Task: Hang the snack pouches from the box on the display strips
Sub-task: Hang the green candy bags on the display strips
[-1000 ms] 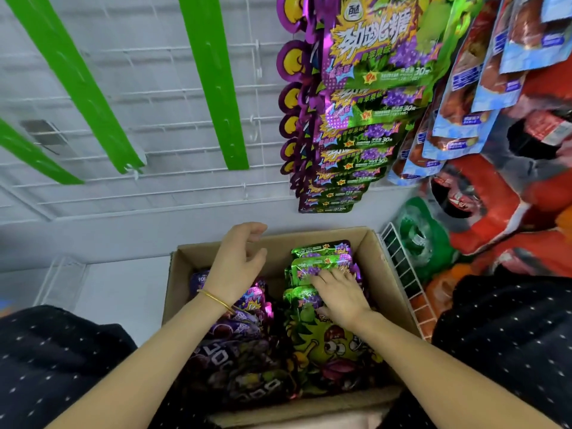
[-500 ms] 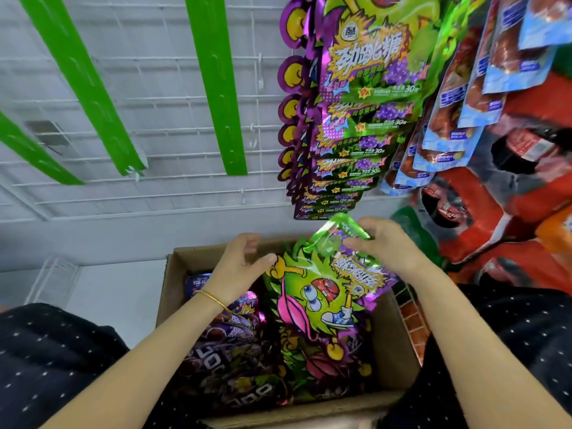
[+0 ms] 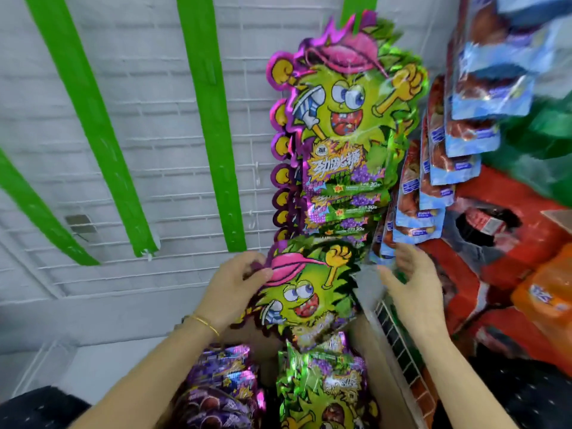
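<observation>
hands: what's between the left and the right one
In the head view, the green pouch: the left hand holds its top corner, the right hand is open beside it.

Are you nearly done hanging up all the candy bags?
Not nearly. One strip already carries a column of hung green pouches. The left hand grips another green pouch by its top, lifted above the box, with the right hand open beside it. Left to do: boxed green pouches and purple pouches wait, and three green strips hang bare.
</observation>
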